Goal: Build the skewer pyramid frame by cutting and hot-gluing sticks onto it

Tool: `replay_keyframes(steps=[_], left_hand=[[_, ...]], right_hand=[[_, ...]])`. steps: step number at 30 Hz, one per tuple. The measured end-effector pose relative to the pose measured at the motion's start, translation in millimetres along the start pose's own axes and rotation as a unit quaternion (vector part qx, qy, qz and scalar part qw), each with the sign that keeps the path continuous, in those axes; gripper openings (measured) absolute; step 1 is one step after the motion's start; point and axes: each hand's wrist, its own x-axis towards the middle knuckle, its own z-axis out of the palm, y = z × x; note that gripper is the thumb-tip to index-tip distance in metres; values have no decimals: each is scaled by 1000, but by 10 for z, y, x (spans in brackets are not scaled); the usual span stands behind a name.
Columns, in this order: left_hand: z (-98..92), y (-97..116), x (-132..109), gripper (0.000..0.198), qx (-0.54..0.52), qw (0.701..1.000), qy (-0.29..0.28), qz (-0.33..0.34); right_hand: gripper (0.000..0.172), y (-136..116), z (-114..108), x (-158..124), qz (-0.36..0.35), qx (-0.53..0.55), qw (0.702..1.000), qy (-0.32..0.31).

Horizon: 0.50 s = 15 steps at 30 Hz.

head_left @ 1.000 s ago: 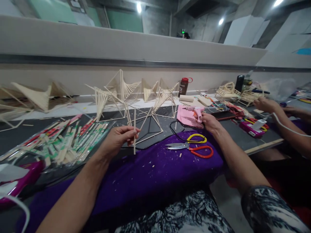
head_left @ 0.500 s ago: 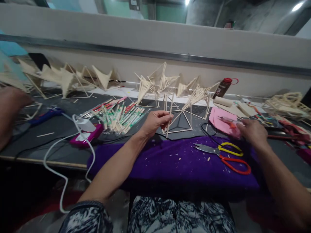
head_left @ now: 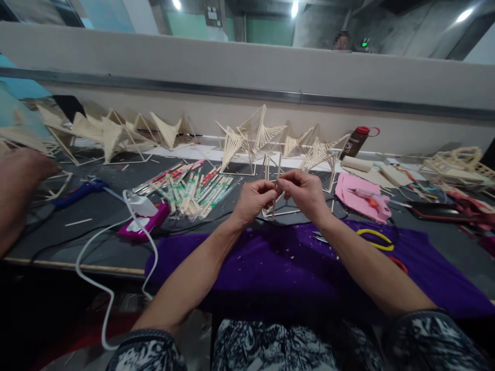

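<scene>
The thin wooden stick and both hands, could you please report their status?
Left hand pinching thin wooden stick, roughly upright. Right hand at it too, grip unclear. Scissors partly hidden behind right forearm.

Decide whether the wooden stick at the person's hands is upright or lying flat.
Roughly upright: the stick shows above and below the left hand and right hand.

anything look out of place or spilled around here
Mostly work mess: small pale scraps are scattered over the purple cloth, perhaps trimmings. The white cable by the magenta power strip also droops below the table's front edge, where it might snag. Nothing looks clearly broken.
</scene>
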Motion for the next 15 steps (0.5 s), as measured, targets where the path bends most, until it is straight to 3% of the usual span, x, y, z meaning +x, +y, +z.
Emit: replay_keyframes(steps=[5,8,12,15], left_hand=[[12,-44,-13,19,35,999,1,0],[-64,-17,42,26,50,999,-5,-16],[-268,93,348,28,64,994,85,36],[-380,158,681,31,94,989,88,73]], right_hand=[[11,61,18,46,-12,-61,998,21],[11,123,-71,85,20,-87,996,14],[10,259,-233,178,77,-70,994,-17],[13,293,-296,252,81,-111,990,-28]])
